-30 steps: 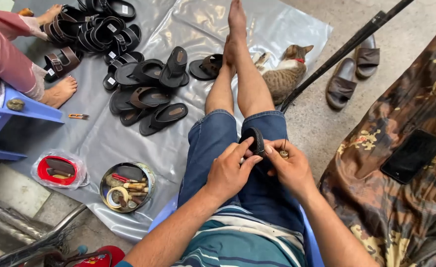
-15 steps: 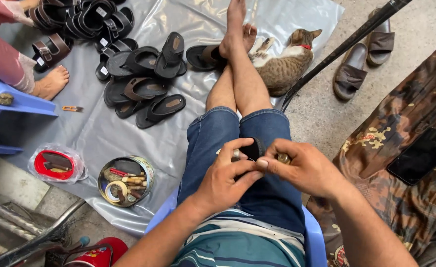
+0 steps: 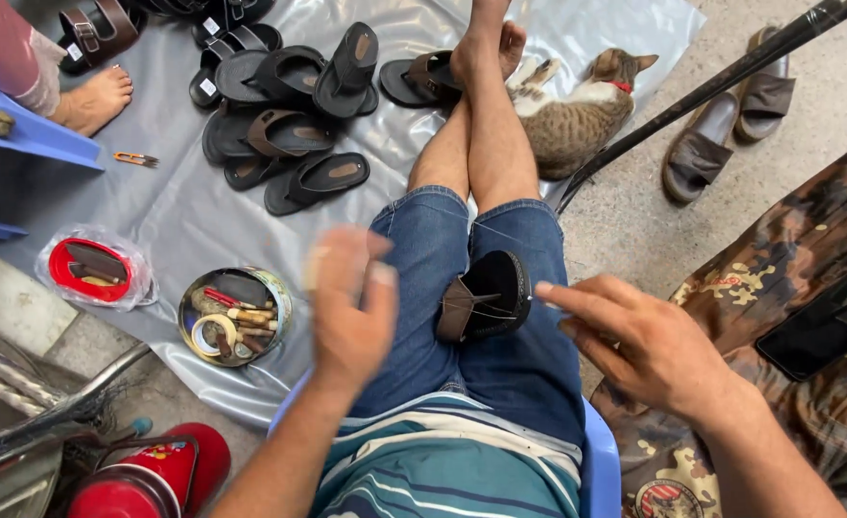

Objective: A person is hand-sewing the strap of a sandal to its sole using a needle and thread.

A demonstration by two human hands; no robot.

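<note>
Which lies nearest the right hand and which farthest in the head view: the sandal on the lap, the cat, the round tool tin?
From the right hand:
1. Sandal on the lap, just left of its fingertips.
2. Cat, up ahead by the feet.
3. Round tool tin, far left on the plastic sheet.

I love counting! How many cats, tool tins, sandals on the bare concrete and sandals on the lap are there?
Cat: 1
Round tin of tools: 1
Slide sandals on the concrete: 2
Sandal on the lap: 1
Total: 5
</note>
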